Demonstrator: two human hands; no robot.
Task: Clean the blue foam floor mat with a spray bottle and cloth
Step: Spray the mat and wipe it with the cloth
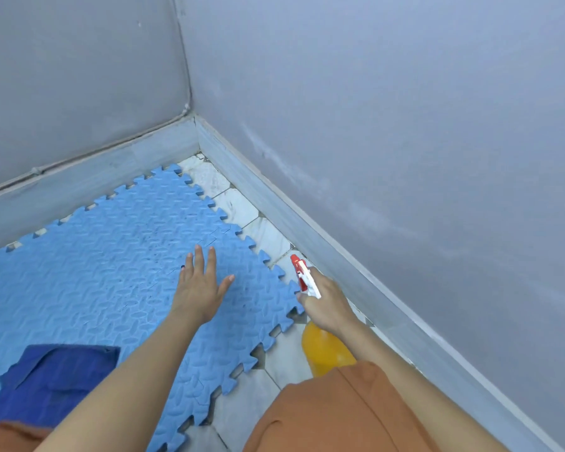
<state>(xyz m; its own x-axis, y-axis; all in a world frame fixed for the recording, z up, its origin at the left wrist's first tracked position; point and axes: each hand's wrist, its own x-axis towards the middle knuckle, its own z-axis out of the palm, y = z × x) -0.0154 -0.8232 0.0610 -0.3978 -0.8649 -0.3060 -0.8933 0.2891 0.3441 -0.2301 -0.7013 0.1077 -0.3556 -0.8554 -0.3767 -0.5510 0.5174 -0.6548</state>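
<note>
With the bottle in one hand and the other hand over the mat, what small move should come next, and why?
Probably turn the bottle left toward the mat and spray. The right hand holds it over the tiles, the left hand is open above the mat, and the cloth lies unused.

I get soft, even daylight with a cool blue cast, no clear source and no glare. Shadows are faint: only a weak one under my left hand on the blue embossed interlocking foam floor mat. The wide lens bows the grey skirting board and wall corner toward the edges. The picture is slightly soft throughout, softest at the bottom edge.
</note>
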